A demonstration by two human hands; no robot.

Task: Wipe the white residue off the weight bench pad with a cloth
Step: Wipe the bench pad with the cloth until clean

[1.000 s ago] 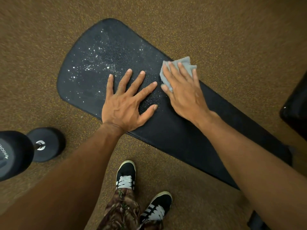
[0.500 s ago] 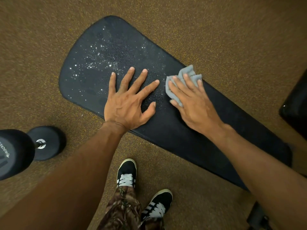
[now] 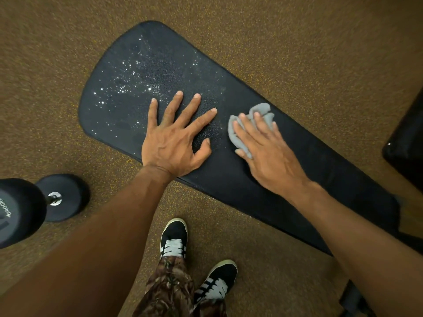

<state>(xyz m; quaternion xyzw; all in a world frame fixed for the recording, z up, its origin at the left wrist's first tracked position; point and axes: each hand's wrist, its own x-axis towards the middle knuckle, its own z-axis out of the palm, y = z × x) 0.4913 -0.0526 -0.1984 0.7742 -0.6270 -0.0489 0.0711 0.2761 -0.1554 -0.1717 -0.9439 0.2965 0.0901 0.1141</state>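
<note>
A black weight bench pad [image 3: 229, 179] runs from upper left to lower right across the brown floor. White specks of residue [image 3: 128, 88] are scattered over its wide far-left end. My left hand [image 3: 174, 143] lies flat on the pad with its fingers spread, just right of the specks. My right hand [image 3: 267, 149] presses a bunched grey cloth [image 3: 261, 113] onto the pad with straight fingers, a short way right of my left hand. Most of the cloth is under my palm and fingers.
A black dumbbell [image 3: 34, 207] lies on the floor at the left, beside my left forearm. My two black-and-white shoes [image 3: 174, 239] stand in front of the pad's near edge. A dark piece of equipment [image 3: 407, 138] sits at the right edge.
My right hand has slid the cloth down the pad toward me and to the right, and the cloth has bunched up. My left hand has stayed flat in place.
</note>
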